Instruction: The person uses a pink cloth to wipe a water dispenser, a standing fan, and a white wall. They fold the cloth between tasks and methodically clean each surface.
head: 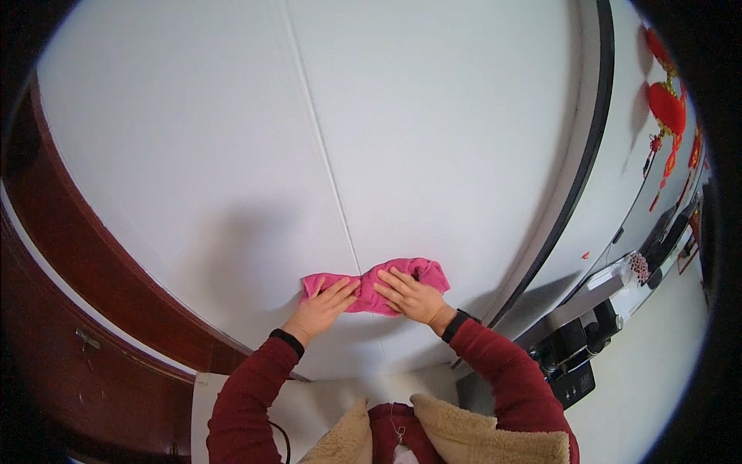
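A crumpled pink cloth (371,293) lies pressed against a white wall (435,145) in front of me. My left hand (324,304) covers its left part, fingers pointing up and to the right. On the cloth's right half, my right hand (411,296) rests with its fingers over the folds. Both palms face the wall, and the cloth bunches between the hands. A thin vertical seam (319,127) runs down the wall to the cloth's upper edge. Each wrist has a black band around it.
Dark red-brown wooden door framing (116,255) curves along the left, beside a door with a handle (88,339). A black edge strip (585,168) bounds the wall on the right. Beyond it are red hanging ornaments (666,107) and black furniture or equipment (571,348). Pale floor (324,403) shows below.
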Tool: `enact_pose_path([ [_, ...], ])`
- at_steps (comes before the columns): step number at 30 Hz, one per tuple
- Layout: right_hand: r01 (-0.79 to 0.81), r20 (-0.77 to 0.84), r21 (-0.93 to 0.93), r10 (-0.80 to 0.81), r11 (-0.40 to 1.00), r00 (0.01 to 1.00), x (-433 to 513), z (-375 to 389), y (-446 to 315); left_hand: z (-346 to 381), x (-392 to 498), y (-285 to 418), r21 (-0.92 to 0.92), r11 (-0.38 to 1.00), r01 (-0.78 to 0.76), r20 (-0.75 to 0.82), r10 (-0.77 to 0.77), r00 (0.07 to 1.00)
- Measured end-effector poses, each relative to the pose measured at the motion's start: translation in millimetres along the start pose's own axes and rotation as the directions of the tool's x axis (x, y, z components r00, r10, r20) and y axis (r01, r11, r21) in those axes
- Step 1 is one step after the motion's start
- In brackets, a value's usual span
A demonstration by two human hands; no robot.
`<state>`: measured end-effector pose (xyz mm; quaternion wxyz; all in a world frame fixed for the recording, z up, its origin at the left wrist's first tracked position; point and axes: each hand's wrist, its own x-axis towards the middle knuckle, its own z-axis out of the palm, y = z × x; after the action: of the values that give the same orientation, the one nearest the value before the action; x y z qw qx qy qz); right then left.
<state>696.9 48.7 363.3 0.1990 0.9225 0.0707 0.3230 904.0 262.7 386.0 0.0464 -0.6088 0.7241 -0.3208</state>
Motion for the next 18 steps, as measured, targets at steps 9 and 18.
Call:
enact_pose_path([
  [9,-0.149,-0.364,-0.030,0.128,0.988,0.923,175.5,-138.1,67.2,-143.7,27.1,-142.3,0.033,0.950,0.311,-0.236,-0.295,0.926],
  [18,-0.356,-0.365,-0.353,0.223,0.865,0.904,354.5,-260.9,117.2,-296.6,43.1,-279.3,0.278,0.814,0.509,-0.545,-0.302,0.782],
])
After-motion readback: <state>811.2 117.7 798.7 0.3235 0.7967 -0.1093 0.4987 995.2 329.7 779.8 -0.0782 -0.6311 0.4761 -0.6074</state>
